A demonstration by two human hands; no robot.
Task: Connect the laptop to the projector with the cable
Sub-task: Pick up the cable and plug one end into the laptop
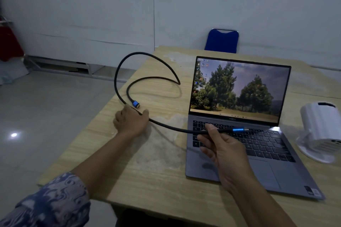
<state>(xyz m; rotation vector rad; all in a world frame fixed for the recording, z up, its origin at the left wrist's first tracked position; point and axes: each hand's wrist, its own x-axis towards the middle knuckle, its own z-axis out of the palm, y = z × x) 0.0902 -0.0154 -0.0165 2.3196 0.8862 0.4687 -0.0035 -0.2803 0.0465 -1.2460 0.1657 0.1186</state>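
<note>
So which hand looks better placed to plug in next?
Probably the right hand: it holds the cable just behind one blue plug, above the laptop and nearer the projector.

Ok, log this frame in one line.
stage: cable unplugged | left hand: grip on cable | right hand: holds plug end over laptop | projector: untouched

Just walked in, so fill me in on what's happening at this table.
A person is readying a black braided cable with blue metal plugs. The right hand holds one plug end above the keyboard of the open grey laptop. The left hand grips the cable near the other plug on the wooden table. The white projector sits right of the laptop. Neither plug is plugged in.
</note>
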